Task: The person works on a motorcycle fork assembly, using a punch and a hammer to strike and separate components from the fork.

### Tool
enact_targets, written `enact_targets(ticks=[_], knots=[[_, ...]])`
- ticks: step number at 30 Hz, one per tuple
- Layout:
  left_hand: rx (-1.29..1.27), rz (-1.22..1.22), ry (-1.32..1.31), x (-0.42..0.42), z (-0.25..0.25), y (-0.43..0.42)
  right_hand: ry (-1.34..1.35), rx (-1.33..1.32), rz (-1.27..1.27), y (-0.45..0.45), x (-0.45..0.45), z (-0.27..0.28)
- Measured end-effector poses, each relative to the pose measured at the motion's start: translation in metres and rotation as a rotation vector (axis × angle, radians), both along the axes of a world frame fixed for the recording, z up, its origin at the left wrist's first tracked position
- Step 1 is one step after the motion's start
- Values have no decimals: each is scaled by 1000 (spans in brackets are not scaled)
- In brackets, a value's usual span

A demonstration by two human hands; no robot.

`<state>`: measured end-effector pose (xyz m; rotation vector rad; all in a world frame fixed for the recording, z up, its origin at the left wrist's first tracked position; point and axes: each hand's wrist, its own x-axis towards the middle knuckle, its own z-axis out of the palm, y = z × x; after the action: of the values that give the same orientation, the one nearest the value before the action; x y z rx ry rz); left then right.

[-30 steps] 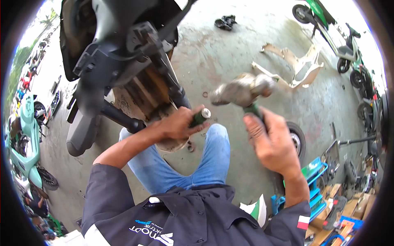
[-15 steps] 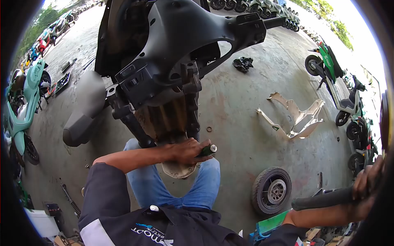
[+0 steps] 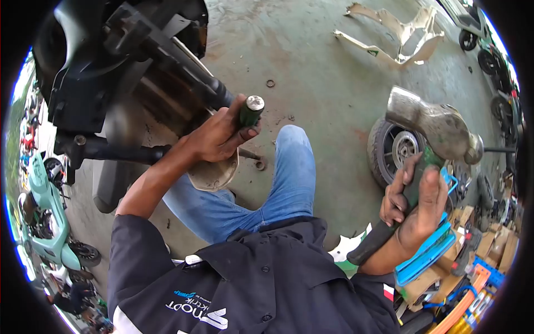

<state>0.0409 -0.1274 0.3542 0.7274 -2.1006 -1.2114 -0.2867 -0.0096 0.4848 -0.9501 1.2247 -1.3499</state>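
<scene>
My left hand (image 3: 219, 133) is closed around a green-handled tool (image 3: 252, 111) with a round metal cap facing up; its working tip is hidden. That hand is beside the fork legs of a black scooter front (image 3: 89, 78), over a pale, dirty plate-like part (image 3: 216, 177) between my knees. A thin rod with a ring-like end (image 3: 259, 162) shows just past the hand. On the other side my right hand (image 3: 417, 203) grips the dark handle of a hammer (image 3: 431, 119). Its worn metal head is raised, apart from the green-handled tool.
A wheel with a tyre (image 3: 384, 153) lies on the floor behind the hammer. Further off are a cream body panel (image 3: 400, 36) and a small ring (image 3: 270, 83). Boxes and parts (image 3: 461, 245) crowd the right; a mint-green scooter (image 3: 47, 211) stands at left.
The view has swung, shifting the scooter front up and left. My right hand has come in from the far right edge, bringing the hammer head into view. My left hand keeps its hold.
</scene>
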Motion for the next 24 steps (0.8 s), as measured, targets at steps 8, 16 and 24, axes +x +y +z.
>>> enact_targets(ticks=[8, 16, 24], knots=[[-76, -197, -3, 5, -8, -5, 104, 50, -61, 10, -10, -18], [-147, -170, -61, -1, -8, -4, 93, 61, -4, 13, -14, -19], [-153, -250, -99, -2, 1, -3, 94, 63, -4, 11, -11, -20]])
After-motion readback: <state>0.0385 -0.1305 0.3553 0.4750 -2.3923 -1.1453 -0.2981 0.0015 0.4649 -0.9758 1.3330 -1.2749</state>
